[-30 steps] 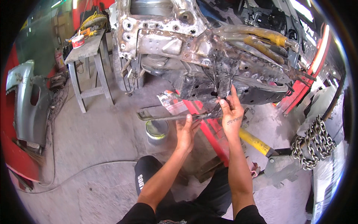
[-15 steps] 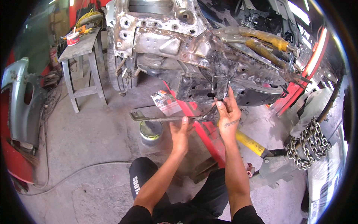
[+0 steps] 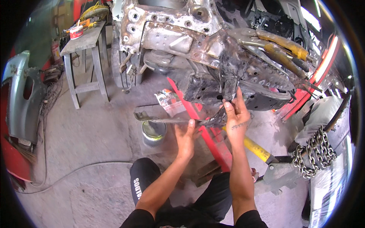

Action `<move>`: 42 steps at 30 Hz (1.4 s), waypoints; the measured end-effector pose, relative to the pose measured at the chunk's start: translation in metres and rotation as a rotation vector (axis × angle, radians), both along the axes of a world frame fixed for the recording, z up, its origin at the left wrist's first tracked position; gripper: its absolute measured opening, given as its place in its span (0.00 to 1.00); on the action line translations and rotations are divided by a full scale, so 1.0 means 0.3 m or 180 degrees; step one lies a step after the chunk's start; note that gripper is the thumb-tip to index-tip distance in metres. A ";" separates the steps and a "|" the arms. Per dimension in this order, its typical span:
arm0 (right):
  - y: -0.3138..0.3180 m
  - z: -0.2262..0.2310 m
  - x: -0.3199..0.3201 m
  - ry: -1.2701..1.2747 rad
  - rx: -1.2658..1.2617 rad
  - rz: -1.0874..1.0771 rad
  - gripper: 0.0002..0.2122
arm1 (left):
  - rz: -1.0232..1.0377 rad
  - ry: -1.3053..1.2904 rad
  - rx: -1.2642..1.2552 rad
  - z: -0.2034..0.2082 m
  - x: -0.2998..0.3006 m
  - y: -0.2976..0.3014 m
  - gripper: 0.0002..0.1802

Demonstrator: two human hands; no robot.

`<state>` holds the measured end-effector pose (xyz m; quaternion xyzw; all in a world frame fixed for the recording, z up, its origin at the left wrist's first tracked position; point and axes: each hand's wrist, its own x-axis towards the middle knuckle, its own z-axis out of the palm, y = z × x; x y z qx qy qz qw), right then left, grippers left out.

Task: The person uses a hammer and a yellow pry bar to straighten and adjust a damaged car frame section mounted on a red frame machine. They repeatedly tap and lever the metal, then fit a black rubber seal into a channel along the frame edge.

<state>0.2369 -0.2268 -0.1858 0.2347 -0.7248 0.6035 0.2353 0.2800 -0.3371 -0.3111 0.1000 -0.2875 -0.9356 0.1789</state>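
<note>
A long dark metal strip (image 3: 167, 121) lay across the centre of the view, one end reaching toward nine o'clock, the other rising toward two, close under a bare car frame (image 3: 163, 34) that filled the space around twelve. The person's left hand (image 3: 185, 140), just below centre, grasped the strip near its middle, thumb uppermost and fingers behind. The right hand (image 3: 236, 121), toward three o'clock, pinched the right end of the strip, its index finger stretched up beside the frame; whether that fingertip touched the frame could not be told. No glove covered either hand, so a slip along a rough edge might have cut the skin, and a sudden upward push could have trapped the raised finger. Had the left grip loosened, the long free end might have dipped toward a round tin (image 3: 153, 141) at eight o'clock, though the gap was hard to judge. A red beam (image 3: 218, 148) slanted down toward five, a yellow bar (image 3: 258, 148) lay at four, and a heap of chain (image 3: 317, 152) sat between three and four. A bench (image 3: 83, 43) stood at ten.
</note>
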 end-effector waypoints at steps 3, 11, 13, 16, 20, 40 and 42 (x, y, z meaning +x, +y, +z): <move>-0.002 -0.043 -0.038 0.0160 0.0014 -0.0123 0.27 | 0.0151 0.0260 -0.0143 -0.007 -0.033 -0.013 0.41; 0.000 -0.026 -0.047 0.0990 0.1157 -0.0926 0.26 | 0.0090 0.0362 -0.0620 -0.023 -0.099 -0.065 0.44; -0.002 -0.017 -0.043 0.0918 0.1126 -0.0872 0.27 | 0.0106 0.0372 -0.0692 -0.033 -0.108 -0.068 0.42; 0.001 -0.045 -0.046 0.1093 0.1236 -0.0914 0.28 | 0.0237 0.0294 -0.0645 -0.051 -0.110 -0.063 0.41; 0.015 -0.053 -0.044 0.0517 0.1348 -0.0990 0.30 | 0.0155 0.0134 -0.0880 -0.068 -0.135 -0.076 0.42; 0.001 -0.085 -0.108 0.1257 0.0638 -0.0602 0.35 | -0.0168 0.0091 -0.1160 -0.018 -0.123 -0.134 0.57; 0.005 -0.094 -0.109 0.1104 0.0720 -0.0487 0.36 | -0.0158 0.0198 -0.1201 -0.021 -0.129 -0.136 0.53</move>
